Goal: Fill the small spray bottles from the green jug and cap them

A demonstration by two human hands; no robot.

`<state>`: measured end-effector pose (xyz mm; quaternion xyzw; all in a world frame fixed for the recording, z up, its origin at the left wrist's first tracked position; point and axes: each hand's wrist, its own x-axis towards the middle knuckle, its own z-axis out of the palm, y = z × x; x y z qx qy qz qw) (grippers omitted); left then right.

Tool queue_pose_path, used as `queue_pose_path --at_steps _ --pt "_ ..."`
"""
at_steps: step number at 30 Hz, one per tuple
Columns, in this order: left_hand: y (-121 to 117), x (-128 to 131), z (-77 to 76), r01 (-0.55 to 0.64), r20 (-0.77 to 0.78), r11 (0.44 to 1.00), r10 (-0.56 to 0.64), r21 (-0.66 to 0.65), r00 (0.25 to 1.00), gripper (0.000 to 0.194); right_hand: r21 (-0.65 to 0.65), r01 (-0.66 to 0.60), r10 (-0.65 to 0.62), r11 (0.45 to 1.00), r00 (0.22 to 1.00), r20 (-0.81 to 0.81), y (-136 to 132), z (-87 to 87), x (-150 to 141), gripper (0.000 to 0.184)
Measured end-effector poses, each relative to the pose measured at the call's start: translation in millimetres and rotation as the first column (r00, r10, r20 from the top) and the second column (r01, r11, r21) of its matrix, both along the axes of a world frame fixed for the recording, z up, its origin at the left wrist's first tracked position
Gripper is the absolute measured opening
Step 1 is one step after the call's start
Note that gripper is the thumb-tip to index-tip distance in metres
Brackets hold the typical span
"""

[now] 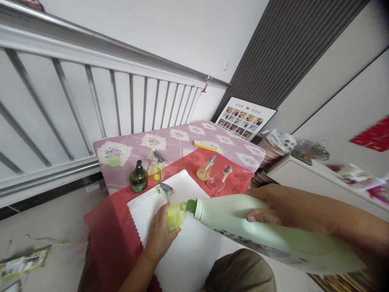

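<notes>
My right hand (pixel 270 207) grips a large pale green jug (pixel 243 227), tipped over so that its green spout (pixel 191 205) meets the mouth of a small yellow-green bottle (pixel 175 215). That small bottle stands on a white cloth (pixel 188 251), and my left hand (pixel 159 237) is wrapped round it. A grey spray head (pixel 165 189) with its tube lies on the cloth just behind the bottle.
On the red cloth (pixel 106 231) stand a dark green pump bottle (pixel 138 177), a yellow trigger spray bottle (pixel 157 168), and two small clear spray bottles (pixel 206 169) (pixel 218 180). A pale cup (pixel 114 161) and a yellow flat item (pixel 205 145) lie on the patterned cover. A cluttered white cabinet (pixel 304 170) stands to the right.
</notes>
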<state>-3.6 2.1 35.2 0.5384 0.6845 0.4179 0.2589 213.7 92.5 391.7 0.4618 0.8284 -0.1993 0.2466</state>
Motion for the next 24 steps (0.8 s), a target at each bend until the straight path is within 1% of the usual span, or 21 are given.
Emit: queue_pose_path --at_steps 9,18,24 --pt "-1.1 1.2 -0.2 -0.019 -0.014 1.000 0.019 -0.004 1.000 0.084 -0.008 0.027 -0.027 1.000 0.999 -0.018 0.9 -1.0 -0.3 0.050" --pt "-1.2 1.3 2.3 -0.015 -0.011 1.000 0.015 -0.014 1.000 0.083 -0.027 0.003 -0.003 1.000 1.000 0.005 1.9 1.4 -1.3 0.054" --pt "-1.9 1.3 1.2 -0.008 -0.017 1.000 0.008 -0.009 1.000 0.084 -0.020 -0.006 0.007 1.000 1.000 0.006 3.2 2.7 -4.6 0.053"
